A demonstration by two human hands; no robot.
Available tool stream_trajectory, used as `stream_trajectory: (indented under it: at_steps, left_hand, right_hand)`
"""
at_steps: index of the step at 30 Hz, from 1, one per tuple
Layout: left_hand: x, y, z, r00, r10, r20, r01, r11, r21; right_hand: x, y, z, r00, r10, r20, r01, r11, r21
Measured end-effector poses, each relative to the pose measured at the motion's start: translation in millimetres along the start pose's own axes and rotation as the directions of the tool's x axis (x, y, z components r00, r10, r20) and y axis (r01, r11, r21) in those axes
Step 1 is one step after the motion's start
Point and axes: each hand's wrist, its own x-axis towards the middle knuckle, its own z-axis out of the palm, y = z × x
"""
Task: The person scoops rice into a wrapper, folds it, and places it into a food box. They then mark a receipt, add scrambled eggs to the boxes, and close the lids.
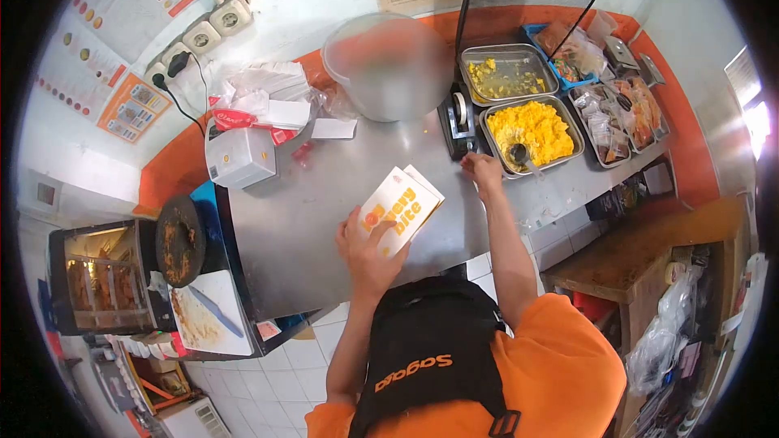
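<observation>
My left hand is wrapped round a white box with orange and yellow lettering, tilted above the steel table. At the front end of a black tape dispenser is my right hand, its fingers drawn together; anything between them is too small to make out. Just right of that hand, a metal tray holds yellow scrambled food with a dark spoon in it.
Behind stand a large translucent tub and a tray with yellow remnants. Packets fill trays at the right. A white container, a cutting board with a knife, and a pan are left.
</observation>
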Motion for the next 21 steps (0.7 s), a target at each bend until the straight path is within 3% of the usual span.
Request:
stream_trajectory:
  at_steps: [1,2,4,6,8,10,11,13,17,21]
  left_hand:
    - [-1,-1,5,0.999,0.021,-0.044,-0.023,0.999,-0.038]
    - [-3,0,9,0.995,0.038,-0.088,-0.045,0.996,-0.073]
    - [-9,2,11,0.993,0.065,-0.101,-0.07,0.996,-0.054]
    - [-11,3,11,0.995,0.085,-0.042,-0.083,0.996,0.044]
    - [-10,1,16,0.99,0.12,-0.074,-0.119,0.993,0.012]
    - [-6,-6,19,0.983,0.148,-0.11,-0.151,0.988,-0.024]
    - [-6,-9,21,0.98,0.148,-0.13,-0.156,0.987,-0.048]
    - [-11,-11,21,0.979,0.148,-0.14,-0.158,0.985,-0.066]
    - [-8,-12,20,0.974,0.169,-0.148,-0.177,0.983,-0.041]
    - [-10,-16,25,0.98,0.147,-0.133,-0.156,0.986,-0.061]
  right_hand:
    - [3,-1,1,0.999,-0.044,-0.011,0.042,0.985,-0.17]
    - [14,-10,-1,0.991,-0.131,0.029,0.13,0.877,-0.464]
    - [42,-23,-4,0.952,-0.238,0.191,0.275,0.4,-0.874]
    - [32,-43,-2,0.924,-0.292,0.246,0.31,0.194,-0.931]
    - [29,-46,-9,0.875,-0.385,0.294,0.312,-0.018,-0.95]
    - [4,-54,-13,0.922,-0.214,0.324,0.388,0.527,-0.756]
    - [-16,-62,-15,0.918,-0.129,0.375,0.339,0.746,-0.573]
    - [-98,-81,-7,0.852,0.045,0.521,0.125,0.95,-0.286]
    - [-210,-65,23,0.752,0.192,0.631,-0.109,0.98,-0.168]
    - [-235,-39,43,0.825,0.176,0.537,-0.095,0.98,-0.175]
